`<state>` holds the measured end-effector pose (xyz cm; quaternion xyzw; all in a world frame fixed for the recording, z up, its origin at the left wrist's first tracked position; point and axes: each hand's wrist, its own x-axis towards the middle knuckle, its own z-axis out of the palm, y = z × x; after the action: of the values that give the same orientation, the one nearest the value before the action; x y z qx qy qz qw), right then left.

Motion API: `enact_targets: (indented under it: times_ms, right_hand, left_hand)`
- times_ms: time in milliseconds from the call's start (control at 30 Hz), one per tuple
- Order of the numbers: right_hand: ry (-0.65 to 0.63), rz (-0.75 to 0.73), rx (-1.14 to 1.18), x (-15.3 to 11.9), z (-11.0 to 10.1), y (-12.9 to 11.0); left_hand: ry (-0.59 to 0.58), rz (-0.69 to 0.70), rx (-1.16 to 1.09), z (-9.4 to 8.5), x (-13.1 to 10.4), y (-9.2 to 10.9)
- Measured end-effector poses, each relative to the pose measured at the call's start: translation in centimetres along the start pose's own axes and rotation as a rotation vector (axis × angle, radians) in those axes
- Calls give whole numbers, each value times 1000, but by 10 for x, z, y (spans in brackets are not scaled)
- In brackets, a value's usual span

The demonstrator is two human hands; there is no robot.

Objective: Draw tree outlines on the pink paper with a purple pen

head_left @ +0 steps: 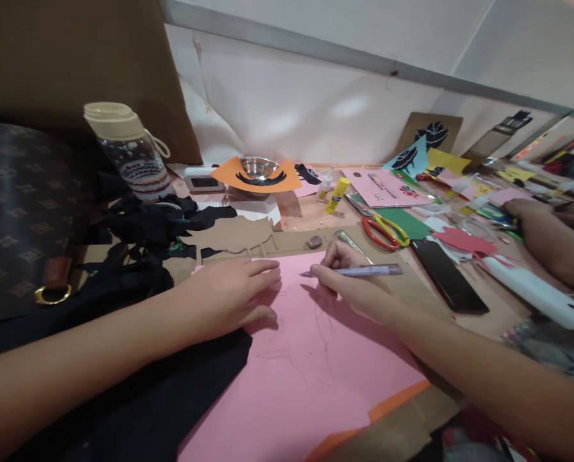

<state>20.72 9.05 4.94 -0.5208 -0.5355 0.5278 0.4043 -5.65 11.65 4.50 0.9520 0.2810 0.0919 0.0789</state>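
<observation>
A sheet of pink paper [277,398] lies in front of me, with faint sketched lines across its middle. My left hand [234,292] rests flat on the paper's upper left part, fingers stretched out and slightly apart. Between the thumb and fingers of my right hand [345,273] is a slim pen [376,270], its tip close to the paper's surface near the upper middle. Whether the tip touches cannot be made out. Just beyond the paper are a small eraser [314,241] and a box cutter [352,244].
Scissors [386,232] and a black phone [449,276] lie to the right, near a white glue gun [537,292]. A glue stick [338,196], a metal bowl [259,168] and a bottle [130,154] stand behind. Black scraps [142,224] lie left. Another person's hand [532,218] is at far right.
</observation>
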Motion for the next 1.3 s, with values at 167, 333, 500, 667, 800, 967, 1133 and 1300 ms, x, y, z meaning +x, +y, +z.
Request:
enact_targets:
  times_ms: [167,333,500,667,800,967,1133,1300]
  right_hand:
    - [74,43,134,3,8,21]
    - [149,106,113,5,9,24]
    - [186,122,65,1,12,16]
    - [159,144,37,-2,12,13]
    - [121,166,119,-1,10,19]
    - [117,185,151,-1,9,23]
    - [133,171,117,-1,9,22]
    - [125,175,139,-1,10,21]
  left_hand:
    - [35,86,53,14,0,7]
    - [83,147,49,19,-3,3]
    - [133,167,15,21,-7,-2]
    - [164,174,7,21,-6,-1]
    - [184,172,9,22,-5,-1]
    - [180,164,18,24,-5,-3]
    - [185,170,23,24,-7,-2]
    - [189,171,14,23,-5,-3]
